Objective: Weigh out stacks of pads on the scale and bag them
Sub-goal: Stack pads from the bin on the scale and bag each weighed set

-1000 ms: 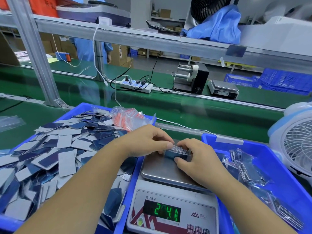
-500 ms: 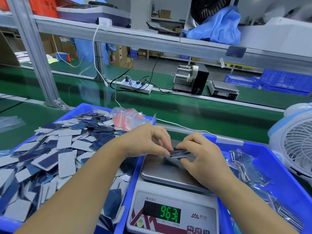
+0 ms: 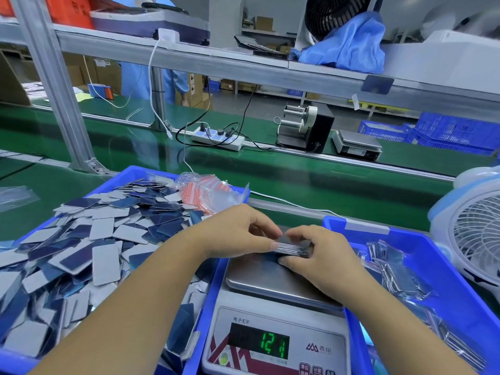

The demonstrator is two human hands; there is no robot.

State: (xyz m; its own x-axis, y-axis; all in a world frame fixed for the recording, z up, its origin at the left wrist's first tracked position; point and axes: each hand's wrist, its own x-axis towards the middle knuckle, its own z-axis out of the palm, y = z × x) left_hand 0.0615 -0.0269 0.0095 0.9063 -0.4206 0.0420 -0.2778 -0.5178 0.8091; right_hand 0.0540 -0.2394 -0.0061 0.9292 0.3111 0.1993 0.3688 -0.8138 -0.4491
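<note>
A small stack of pads [image 3: 290, 249] is held just over the far part of the steel pan of the scale [image 3: 273, 282]. My left hand [image 3: 238, 231] pinches its left end, and my right hand [image 3: 322, 255] grips its right end with thumb below. The scale's green display [image 3: 273, 346] reads 12.1. Loose grey and dark blue pads [image 3: 102, 255] fill the blue bin [image 3: 130, 175] on the left. A bundle of clear zip bags with red strips [image 3: 208, 192] lies at that bin's far right corner. Bagged pads [image 3: 397, 269] lie in the blue bin [image 3: 359, 224] on the right.
A white and blue desk fan [image 3: 470, 234] stands at the right edge. Beyond the bins runs a green conveyor [image 3: 297, 180] with a power strip [image 3: 217, 138], a label dispenser [image 3: 305, 128] and a second scale [image 3: 357, 144]. An aluminium post [image 3: 54, 85] rises at left.
The stack has been turned from lying on the pan to being held edge-on just above it, with both hands shifting a little. The display went from 24.1 to 96.3 to 12.1.
</note>
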